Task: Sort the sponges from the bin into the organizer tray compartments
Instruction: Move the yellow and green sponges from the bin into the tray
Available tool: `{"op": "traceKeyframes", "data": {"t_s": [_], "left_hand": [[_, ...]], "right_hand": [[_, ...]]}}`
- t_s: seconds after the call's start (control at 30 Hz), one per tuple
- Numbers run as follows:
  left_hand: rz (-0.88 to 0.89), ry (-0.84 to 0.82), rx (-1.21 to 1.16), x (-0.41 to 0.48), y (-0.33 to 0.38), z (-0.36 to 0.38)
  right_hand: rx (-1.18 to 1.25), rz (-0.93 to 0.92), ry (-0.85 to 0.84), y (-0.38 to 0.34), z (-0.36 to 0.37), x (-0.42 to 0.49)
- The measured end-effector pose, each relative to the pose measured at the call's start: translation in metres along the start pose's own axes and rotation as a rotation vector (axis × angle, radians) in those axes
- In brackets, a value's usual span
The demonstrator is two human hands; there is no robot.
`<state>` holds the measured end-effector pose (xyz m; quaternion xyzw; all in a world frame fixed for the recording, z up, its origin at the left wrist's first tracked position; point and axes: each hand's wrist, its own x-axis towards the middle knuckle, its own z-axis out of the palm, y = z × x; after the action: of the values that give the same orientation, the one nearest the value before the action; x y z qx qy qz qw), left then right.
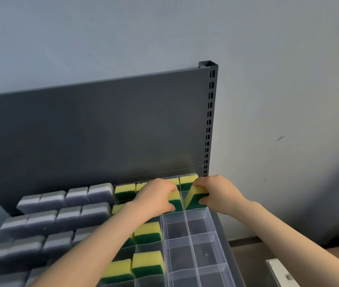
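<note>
Yellow-green sponges (195, 196) gripped by both hands, clear organizer tray (216, 230)

A grey shelf (224, 230) carries clear organizer trays (187, 241) holding sponges (147, 232).

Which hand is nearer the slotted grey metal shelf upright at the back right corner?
Right. The right hand, gripping a tilted yellow-and-green sponge, sits just below the slotted grey metal shelf upright; the left hand is farther left, on another sponge.
</note>
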<state>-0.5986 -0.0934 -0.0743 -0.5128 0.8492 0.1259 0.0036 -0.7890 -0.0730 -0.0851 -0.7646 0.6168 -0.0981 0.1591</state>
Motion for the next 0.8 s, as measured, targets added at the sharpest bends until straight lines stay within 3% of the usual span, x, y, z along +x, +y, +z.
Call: {"op": "traceKeyframes", "data": {"t_s": [0.4,0.8], "left_hand": [[0.025,-0.147,0.164,0.016,0.0,0.015],[-0.006,-0.139,0.154,0.019,0.003,0.026]], "right_hand": [[-0.213,-0.035,-0.228,-0.01,0.017,0.021],[-0.321,-0.077,-0.218,-0.002,0.036,0.021]]}}
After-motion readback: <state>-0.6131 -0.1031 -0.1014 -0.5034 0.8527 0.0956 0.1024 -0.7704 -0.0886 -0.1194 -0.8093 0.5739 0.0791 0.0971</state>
